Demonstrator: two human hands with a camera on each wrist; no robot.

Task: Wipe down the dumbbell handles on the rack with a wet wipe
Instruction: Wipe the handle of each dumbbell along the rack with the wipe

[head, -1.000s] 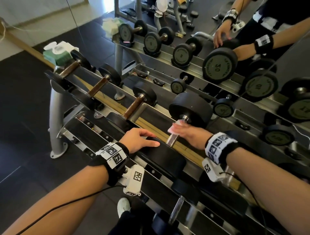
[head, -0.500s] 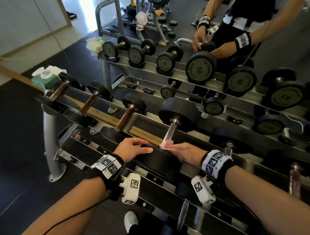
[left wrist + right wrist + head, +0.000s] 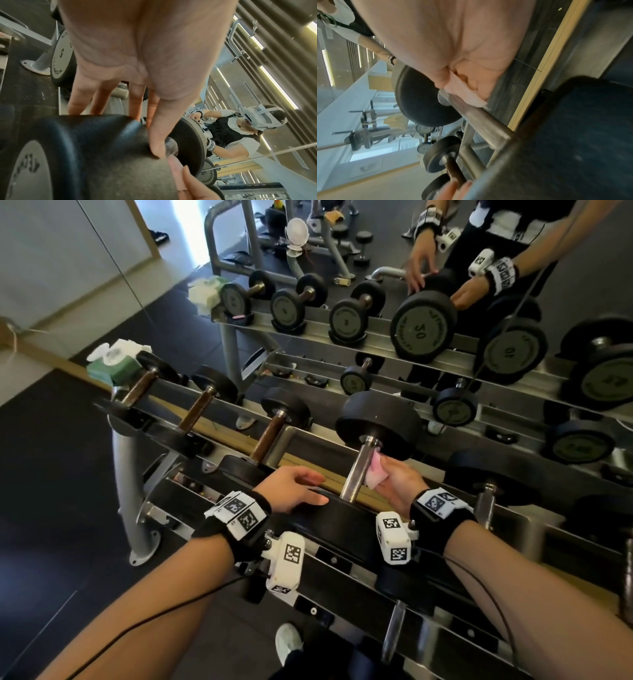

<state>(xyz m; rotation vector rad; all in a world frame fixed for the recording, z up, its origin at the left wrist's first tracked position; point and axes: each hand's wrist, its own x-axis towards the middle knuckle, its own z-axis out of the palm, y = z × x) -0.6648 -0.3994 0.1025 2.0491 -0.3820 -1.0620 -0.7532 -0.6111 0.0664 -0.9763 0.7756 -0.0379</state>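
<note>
A big black dumbbell lies across the top rail of the rack (image 3: 178,510), its steel handle (image 3: 359,469) running between two heads. My right hand (image 3: 394,479) pinches a folded pinkish wet wipe (image 3: 374,473) against the handle's right side, near the far head (image 3: 378,424). In the right wrist view the wipe (image 3: 464,93) sits on the bar (image 3: 481,120) close to that head. My left hand (image 3: 294,489) rests with straight fingers on the near head (image 3: 339,517); the left wrist view shows the fingers (image 3: 156,129) lying over that head (image 3: 82,155).
Three smaller dumbbells with brown handles (image 3: 200,409) sit to the left on the same rail. A green and white wipe pack (image 3: 114,361) stands at the rail's left end. A mirror behind reflects the rack and a person (image 3: 479,261). More dumbbells (image 3: 489,498) lie to the right.
My right hand slid the wipe down the handle toward the near head, then back up toward the far head. The left hand stayed on the near head. The camera view shifted.
</note>
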